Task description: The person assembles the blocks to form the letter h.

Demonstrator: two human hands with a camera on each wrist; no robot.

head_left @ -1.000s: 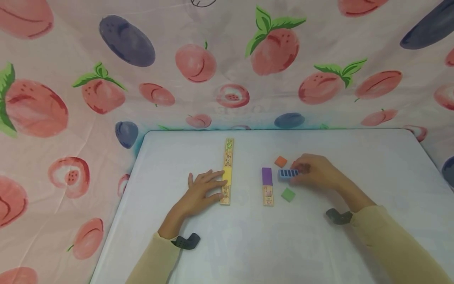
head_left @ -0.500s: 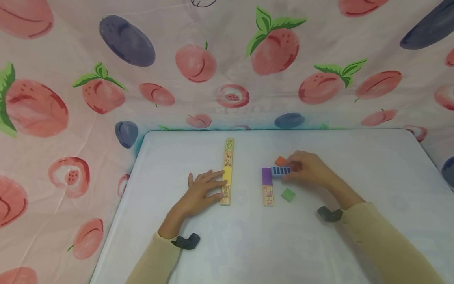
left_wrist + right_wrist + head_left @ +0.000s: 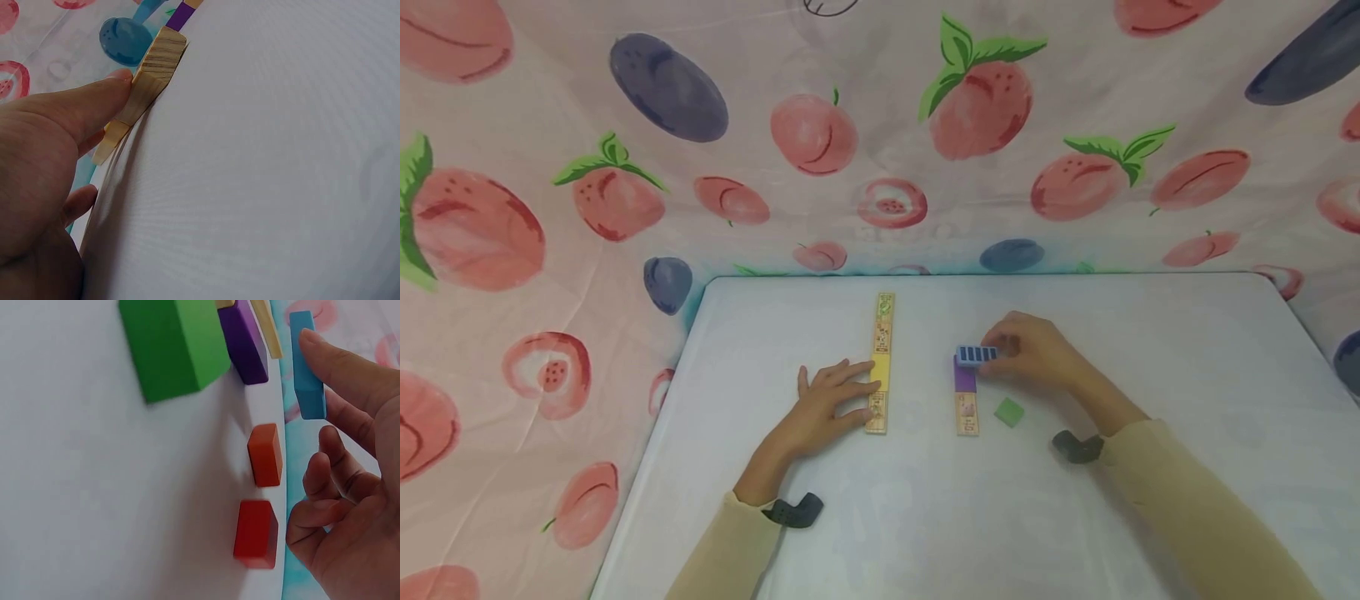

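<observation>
My right hand point(image 3: 1037, 354) pinches a blue domino block point(image 3: 974, 356) with dark stripes between thumb and fingers. In the head view the blue block overlaps the far end of a purple block point(image 3: 965, 381); the right wrist view shows it raised off the table. A wooden block with printed pictures point(image 3: 967, 414) adjoins the purple one's near end. My left hand point(image 3: 816, 417) rests spread fingertips on a straight row of blocks, touching the yellow block point(image 3: 882, 372) and the printed block point(image 3: 877, 412) nearest me. In the left wrist view the thumb lies against the row's wooden side point(image 3: 164, 53).
A green block point(image 3: 1009, 412) lies right of the short purple row. Orange point(image 3: 265, 453) and red point(image 3: 255, 531) blocks sit under the right hand, hidden in the head view. The white table point(image 3: 1075, 533) ends at a fruit-print cloth point(image 3: 850, 50).
My right hand has carried the blue block leftward and slightly away from me, from right of the purple block to over its far end. My left hand has stayed on the row.
</observation>
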